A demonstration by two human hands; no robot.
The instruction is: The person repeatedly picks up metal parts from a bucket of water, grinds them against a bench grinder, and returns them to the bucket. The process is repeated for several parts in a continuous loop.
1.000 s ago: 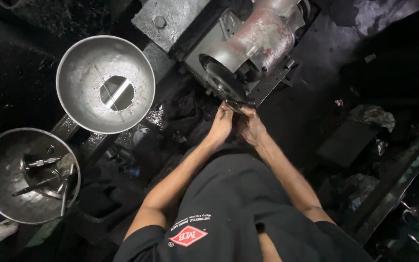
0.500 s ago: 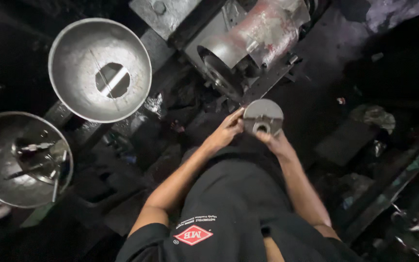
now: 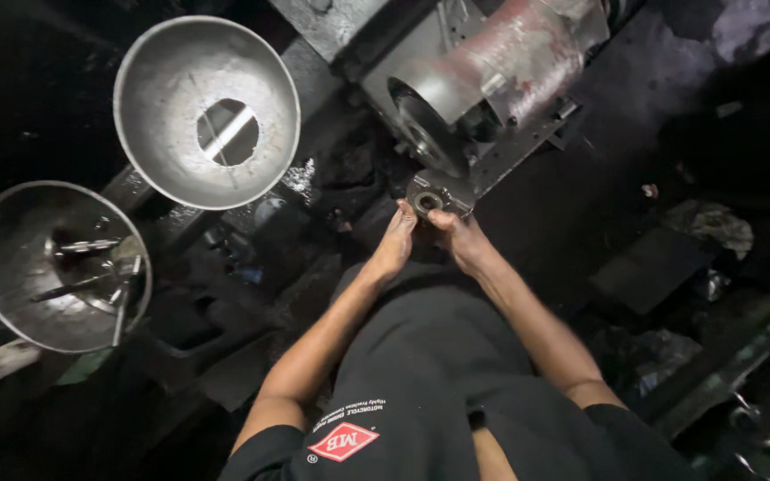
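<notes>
A small round grey metal part [image 3: 437, 192] with a centre hole is held in both my hands just below the machine's dark circular opening [image 3: 421, 134]. My left hand [image 3: 397, 240] grips its left side with fingers up along the rim. My right hand [image 3: 461, 239] holds its lower right edge. The part is tilted, its holed face turned toward me. My forearms reach forward over my dark shirt.
A grey machine body [image 3: 510, 62] with a reddish stained housing stands ahead. Two metal funnel-shaped bowls sit on the left: an upper one [image 3: 171, 80] with a centre hole, a lower one [image 3: 11, 258] holding several tools. Dark oily floor and scrap lie at right.
The view has shifted. The round part, earlier held up flat in front of me, has come down and closer to the machine opening, still gripped in both hands.
</notes>
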